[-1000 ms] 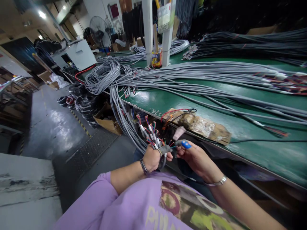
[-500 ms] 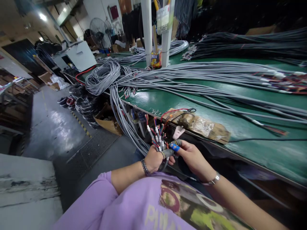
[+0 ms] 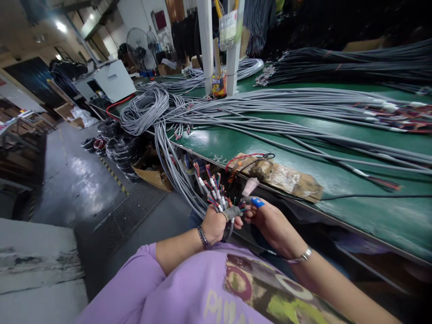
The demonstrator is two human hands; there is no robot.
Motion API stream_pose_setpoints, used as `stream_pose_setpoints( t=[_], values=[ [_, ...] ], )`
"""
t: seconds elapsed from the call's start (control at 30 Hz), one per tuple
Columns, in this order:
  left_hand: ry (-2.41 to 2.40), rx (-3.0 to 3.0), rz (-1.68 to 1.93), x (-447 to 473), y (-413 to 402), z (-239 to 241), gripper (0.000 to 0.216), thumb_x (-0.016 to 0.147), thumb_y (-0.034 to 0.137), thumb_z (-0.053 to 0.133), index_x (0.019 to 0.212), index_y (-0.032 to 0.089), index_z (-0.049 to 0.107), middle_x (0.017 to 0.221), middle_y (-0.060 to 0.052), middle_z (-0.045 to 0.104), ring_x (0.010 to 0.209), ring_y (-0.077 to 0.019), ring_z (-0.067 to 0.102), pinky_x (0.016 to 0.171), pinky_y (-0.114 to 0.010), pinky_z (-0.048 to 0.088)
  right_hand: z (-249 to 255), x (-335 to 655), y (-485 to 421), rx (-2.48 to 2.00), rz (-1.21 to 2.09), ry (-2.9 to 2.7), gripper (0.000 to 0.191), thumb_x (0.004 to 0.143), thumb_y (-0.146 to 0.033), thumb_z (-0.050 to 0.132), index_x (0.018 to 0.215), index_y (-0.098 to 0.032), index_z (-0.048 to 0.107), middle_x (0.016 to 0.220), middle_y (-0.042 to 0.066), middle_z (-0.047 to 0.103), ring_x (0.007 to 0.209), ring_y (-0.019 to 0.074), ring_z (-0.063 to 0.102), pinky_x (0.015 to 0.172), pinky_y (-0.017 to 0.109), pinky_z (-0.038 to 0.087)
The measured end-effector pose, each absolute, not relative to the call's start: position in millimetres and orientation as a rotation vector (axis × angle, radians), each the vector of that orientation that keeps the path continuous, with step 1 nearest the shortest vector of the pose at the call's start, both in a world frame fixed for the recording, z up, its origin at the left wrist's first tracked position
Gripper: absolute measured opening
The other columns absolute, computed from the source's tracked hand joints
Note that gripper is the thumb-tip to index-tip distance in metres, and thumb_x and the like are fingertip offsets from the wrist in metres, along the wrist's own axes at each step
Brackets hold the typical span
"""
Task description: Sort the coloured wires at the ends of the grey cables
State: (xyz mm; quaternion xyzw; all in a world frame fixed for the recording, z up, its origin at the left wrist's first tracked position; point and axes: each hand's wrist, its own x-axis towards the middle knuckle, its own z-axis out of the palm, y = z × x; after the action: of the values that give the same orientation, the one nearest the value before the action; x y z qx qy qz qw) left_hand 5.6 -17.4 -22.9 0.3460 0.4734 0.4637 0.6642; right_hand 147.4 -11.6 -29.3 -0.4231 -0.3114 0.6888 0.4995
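My left hand (image 3: 216, 225) is closed around several grey cables with stripped ends. The bundle's white-banded cable ends (image 3: 216, 191) stand up above the fist, with thin red, blue and green wires fanning from the tips. A grey cover wraps a finger of this hand. Close on the right, my right hand (image 3: 266, 220) has blue tape on its thumb and a dark finger cover. Its fingertips pinch the thin coloured wires (image 3: 241, 206) at one cable's end, between the two hands. The exact grip is partly hidden by the fingers.
Long grey cables (image 3: 270, 103) cover much of the green table (image 3: 381, 225). A taped wooden block (image 3: 286, 177) lies at its near edge, a pale pink clip (image 3: 250, 186) beside it. A cable coil (image 3: 145, 110) and an open cardboard box (image 3: 153, 171) are left.
My right hand has turned and shifted slightly right and down, its thumb now lying flatter. Coloured wires show fanned between the hands. The bundle in my left hand tilts further left.
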Motion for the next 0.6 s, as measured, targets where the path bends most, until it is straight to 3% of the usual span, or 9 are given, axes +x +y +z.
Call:
stream_pose_setpoints(
  t=[0.33,0.6],
  values=[
    [1.095,0.787,1.051,8.8,-16.7,-26.5,0.045,0.059,0.054,0.077,0.059,0.012,0.061,0.047,-0.004,0.058,0.050,-0.0160,0.060,0.054,-0.029,0.052,-33.3,147.3,-14.5,-1.078,1.651,-0.961,0.031,0.072,-0.046,0.075,0.078,-0.019,0.059,0.063,0.000,0.060,0.058,0.0141,0.053,0.058,0.029,0.042],
    [1.091,0.820,1.031,6.9,-18.4,-28.2,0.046,0.060,0.055,0.076,0.057,0.011,0.061,0.048,-0.005,0.059,0.044,-0.0142,0.057,0.048,-0.027,0.049,-33.8,144.4,-13.5,-1.063,1.622,-0.991,0.029,0.073,-0.046,0.072,0.073,-0.020,0.058,0.056,-0.002,0.058,0.054,0.0138,0.051,0.056,0.029,0.040]
  ],
)
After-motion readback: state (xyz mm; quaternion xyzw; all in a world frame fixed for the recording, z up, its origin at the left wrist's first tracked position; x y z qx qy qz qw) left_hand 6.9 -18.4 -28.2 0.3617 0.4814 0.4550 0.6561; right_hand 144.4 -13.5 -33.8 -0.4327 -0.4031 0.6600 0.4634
